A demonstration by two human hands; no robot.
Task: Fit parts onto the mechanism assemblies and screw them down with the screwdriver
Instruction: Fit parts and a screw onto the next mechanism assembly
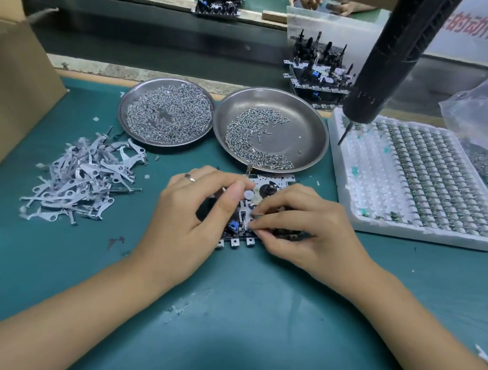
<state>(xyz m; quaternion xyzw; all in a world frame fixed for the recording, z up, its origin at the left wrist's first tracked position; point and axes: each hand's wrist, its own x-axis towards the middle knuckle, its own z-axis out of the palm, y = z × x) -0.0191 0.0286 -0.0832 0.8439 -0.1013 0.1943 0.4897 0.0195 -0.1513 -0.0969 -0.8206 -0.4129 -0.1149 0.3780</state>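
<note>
A mechanism assembly (pixel 269 184), a metal plate with black and blue parts, lies on the green mat in the middle. My left hand (pixel 186 216) grips its left side, thumb and fingers curled over the top. My right hand (pixel 305 223) pinches a small metal part at the plate's lower middle. The black electric screwdriver (pixel 396 50) hangs free at the upper right, its bit over the white tray. Neither hand touches it.
Two steel dishes of screws (pixel 168 111) (pixel 305 129) sit behind the assembly. A heap of grey metal levers (pixel 83 178) lies left. A white foam tray of small parts (pixel 422 181) is right, stacked assemblies (pixel 315 72) behind it. A cardboard box (pixel 3 82) stands far left.
</note>
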